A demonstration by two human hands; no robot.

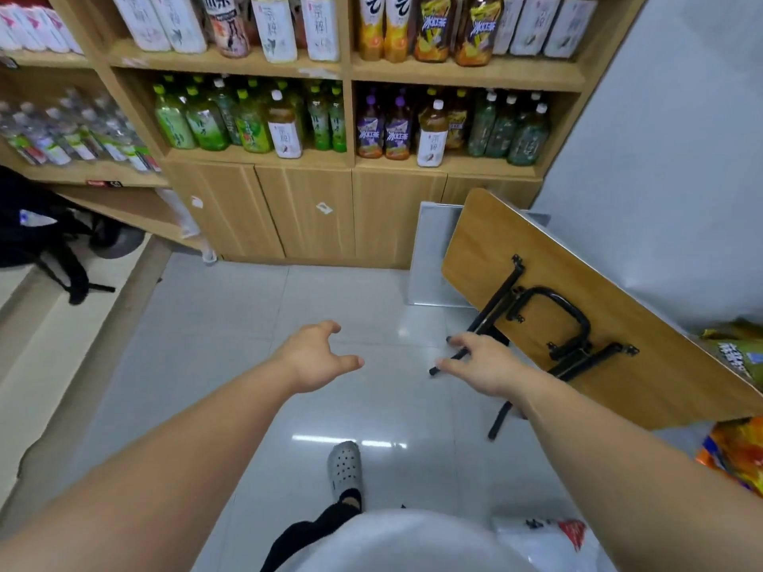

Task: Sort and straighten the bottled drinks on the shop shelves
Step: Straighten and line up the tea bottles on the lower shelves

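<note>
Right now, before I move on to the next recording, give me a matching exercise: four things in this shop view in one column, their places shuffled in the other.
Things:
1. purple-capped bottles
2. folding table
3. grey clog
4. clear water bottles

Places:
A. on the floor tiles, low in the view
B. far-left shelf
C. left end of the lower right compartment
D. tilted on edge at the right, legs folded

Pairs: 1-C, 2-D, 3-A, 4-B.
</note>
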